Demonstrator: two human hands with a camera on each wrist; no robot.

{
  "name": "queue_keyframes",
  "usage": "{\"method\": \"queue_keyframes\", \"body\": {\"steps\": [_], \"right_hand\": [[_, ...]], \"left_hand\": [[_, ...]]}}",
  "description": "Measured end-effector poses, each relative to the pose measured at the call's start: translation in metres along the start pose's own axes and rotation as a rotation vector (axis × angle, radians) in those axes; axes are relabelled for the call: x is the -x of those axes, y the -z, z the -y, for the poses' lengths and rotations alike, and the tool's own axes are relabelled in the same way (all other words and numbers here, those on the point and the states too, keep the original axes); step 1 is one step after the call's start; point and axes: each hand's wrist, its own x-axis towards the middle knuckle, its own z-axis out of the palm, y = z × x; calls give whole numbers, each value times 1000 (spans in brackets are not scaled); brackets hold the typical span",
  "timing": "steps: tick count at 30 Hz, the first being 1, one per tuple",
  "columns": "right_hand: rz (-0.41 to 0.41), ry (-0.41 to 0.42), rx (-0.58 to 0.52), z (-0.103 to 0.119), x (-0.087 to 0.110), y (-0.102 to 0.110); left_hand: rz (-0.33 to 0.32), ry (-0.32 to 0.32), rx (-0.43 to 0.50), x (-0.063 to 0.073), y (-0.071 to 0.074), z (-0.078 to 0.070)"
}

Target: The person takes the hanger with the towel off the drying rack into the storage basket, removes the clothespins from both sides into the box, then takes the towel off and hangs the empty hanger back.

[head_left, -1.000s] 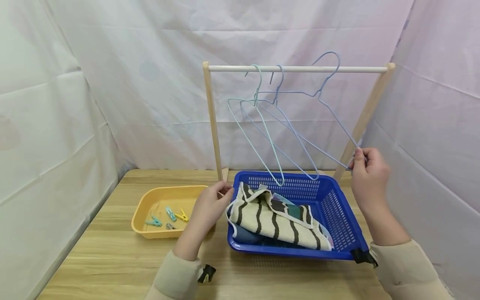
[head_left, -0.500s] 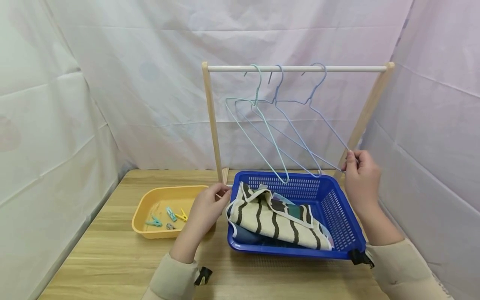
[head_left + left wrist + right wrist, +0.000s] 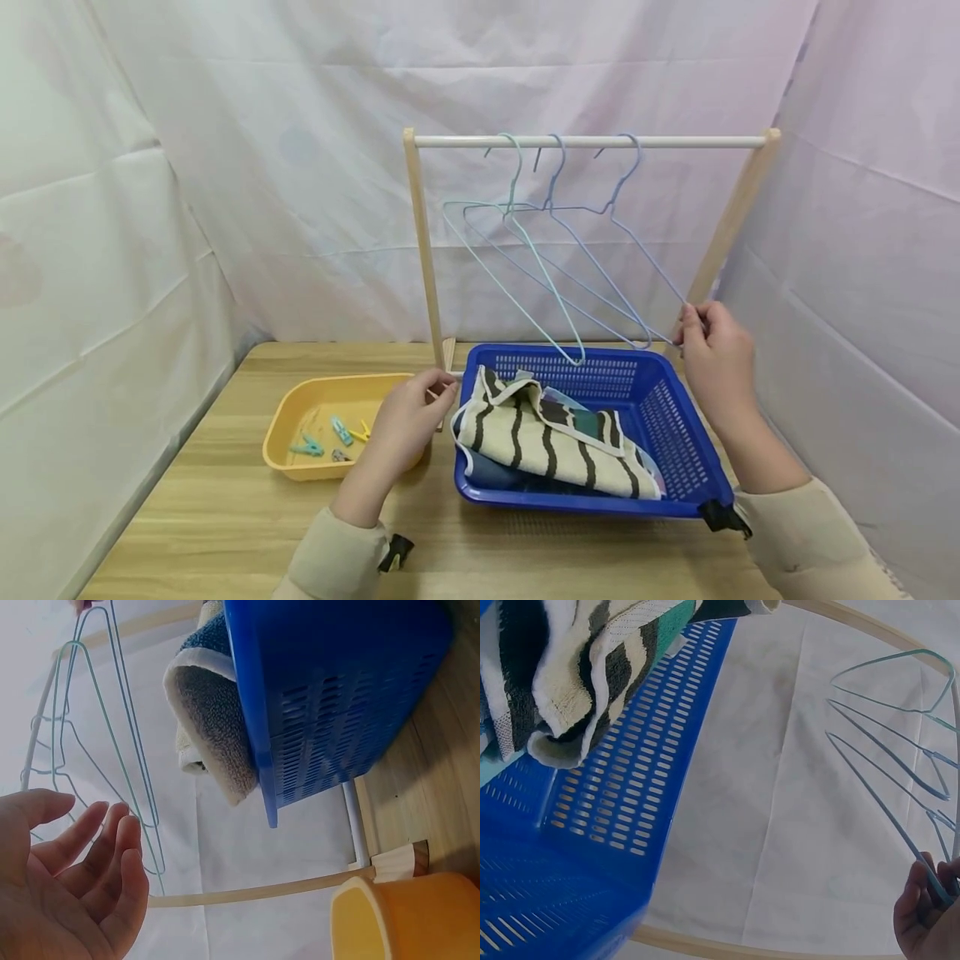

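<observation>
My right hand (image 3: 718,360) pinches the lower right corner of a blue wire hanger (image 3: 651,254), whose hook sits over the rack's white rail (image 3: 697,142). To its left on the same rail hang another blue hanger (image 3: 592,257) and a mint green hanger (image 3: 542,265). Beside the left rim of the blue basket (image 3: 678,392) is my left hand (image 3: 405,421), holding nothing, fingers loosely bent in the left wrist view. A cream towel with dark wavy stripes (image 3: 540,442) lies in the basket, on top of other cloths.
A yellow tray (image 3: 281,408) with several clothespins (image 3: 341,430) stands on the wooden table (image 3: 195,517), left of the basket. The rack's wooden posts (image 3: 423,242) rise behind the basket. White cloth walls surround the table.
The right hand has moved left with the blue hanger, whose hook came down from above the rail onto it. The left hand has shifted slightly left.
</observation>
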Motion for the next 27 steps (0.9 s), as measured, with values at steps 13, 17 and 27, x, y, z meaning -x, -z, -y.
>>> {"method": "queue_keyframes", "body": {"steps": [13,17,27], "right_hand": [[141,4,66,4,-2,4],[160,3,62,3,-1,4],[153,3,98,4,1,16]], "left_hand": [[15,-79,-137,-2,17,3],[11,-87,-155,-2,25,2],[-10,-172,-292,2,30,6]]}}
